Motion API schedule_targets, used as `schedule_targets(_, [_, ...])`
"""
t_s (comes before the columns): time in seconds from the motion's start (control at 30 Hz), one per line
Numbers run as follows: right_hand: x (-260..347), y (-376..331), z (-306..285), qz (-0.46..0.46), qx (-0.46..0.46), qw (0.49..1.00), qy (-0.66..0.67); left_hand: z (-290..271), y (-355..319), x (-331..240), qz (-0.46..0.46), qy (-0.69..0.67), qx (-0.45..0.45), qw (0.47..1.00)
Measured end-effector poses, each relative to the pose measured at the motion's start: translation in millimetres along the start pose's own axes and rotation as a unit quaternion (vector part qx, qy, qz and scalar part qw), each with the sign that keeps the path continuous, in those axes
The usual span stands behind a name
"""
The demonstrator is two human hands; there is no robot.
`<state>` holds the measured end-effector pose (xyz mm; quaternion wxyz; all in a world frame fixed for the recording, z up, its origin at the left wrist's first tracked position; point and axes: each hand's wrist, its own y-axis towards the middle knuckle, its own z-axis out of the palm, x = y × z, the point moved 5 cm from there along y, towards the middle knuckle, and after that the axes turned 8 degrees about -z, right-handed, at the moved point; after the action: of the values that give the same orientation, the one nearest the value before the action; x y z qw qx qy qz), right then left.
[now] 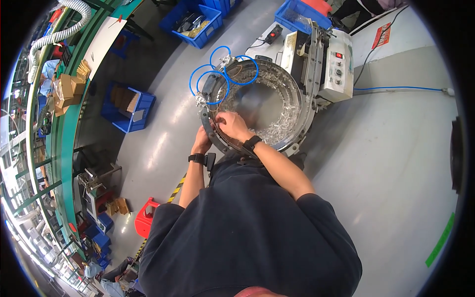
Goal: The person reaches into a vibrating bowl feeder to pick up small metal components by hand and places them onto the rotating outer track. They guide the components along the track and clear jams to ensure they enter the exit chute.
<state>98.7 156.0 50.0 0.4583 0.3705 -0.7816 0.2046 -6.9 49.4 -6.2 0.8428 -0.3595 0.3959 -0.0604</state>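
Note:
A round vibratory feeder bowl (pixel 300 119) stands in front of me, with many small, shiny, light-coloured parts (pixel 277 132) spread along its inner track. My right hand (pixel 231 124) reaches over its near left rim. The fingers are curled together against the inner wall; whatever they pinch is too small to make out. Just outside that same rim is my left hand (pixel 202 141), close against the bowl's dark outer band (pixel 210 129). Its fingertips are hidden there. Blue air tubes (pixel 199 81) loop above the far left rim, beyond both hands.
Right of the bowl stands a white control box (pixel 338 67) with knobs and a red switch, beside a linear track (pixel 312 64). Blue bins (pixel 129 111) sit on the floor to the left. A green-edged workbench (pixel 67 148) runs along the left; a red stool (pixel 145 218) is nearer.

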Motion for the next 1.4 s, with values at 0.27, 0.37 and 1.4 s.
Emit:
schedule_targets(0.27, [6, -2, -2, -0.001, -0.014, 0.998, 0.054, -7, -3, 4, -0.025, 0.022, 0.016, 0.999])
schedule_targets(0.37, [2, -2, -4, 0.013, 0.011, 0.999, 0.043, 0, -4, 0, -0.030, 0.030, 0.012, 0.999])
schedule_targets(1.4, [-7, -34, -25, 0.004, 0.108, 0.994, 0.006, -17, -17, 66, -0.157, -0.065, 0.028, 0.985])
